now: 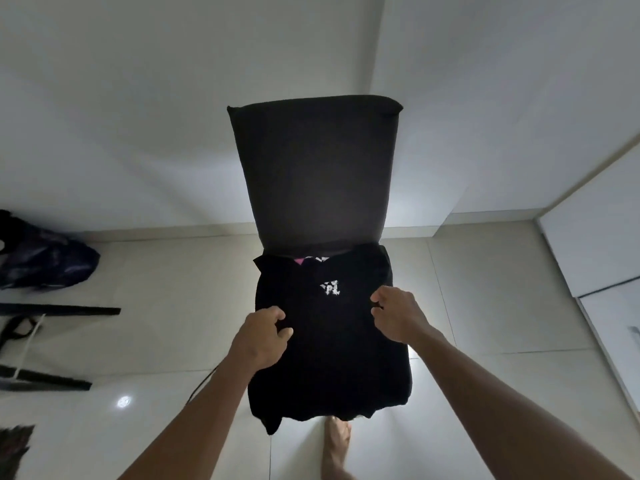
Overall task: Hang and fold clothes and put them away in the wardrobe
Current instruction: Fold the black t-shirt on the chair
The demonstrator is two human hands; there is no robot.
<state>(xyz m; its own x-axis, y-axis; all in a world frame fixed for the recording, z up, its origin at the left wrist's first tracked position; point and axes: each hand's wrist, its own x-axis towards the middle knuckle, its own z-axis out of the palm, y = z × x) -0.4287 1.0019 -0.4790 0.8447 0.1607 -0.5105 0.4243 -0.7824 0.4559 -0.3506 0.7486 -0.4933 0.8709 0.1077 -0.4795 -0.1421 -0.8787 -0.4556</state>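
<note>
- A bare foot [335,445] stands on the pale tiled floor [173,341], just under the near hem of the cloth.
- A black garment [329,358] lies spread over the seat of a dark-covered chair [317,168], with its near edge hanging off the front.
- The left hand [265,336] has its grip curled onto the garment's left side, fingers bunching the fabric.
- The right hand [398,315] has its grip pinching the garment's right side, slightly farther up than the left.
- Between the two hands and a little beyond them sits a small white print [330,288] on the garment.
- At the back of the seat a bit of pink and white cloth [304,260] peeks out beneath the garment.
- Far left on the floor lies a dark bundle [45,258]; white cabinet doors [595,237] stand to the right.
</note>
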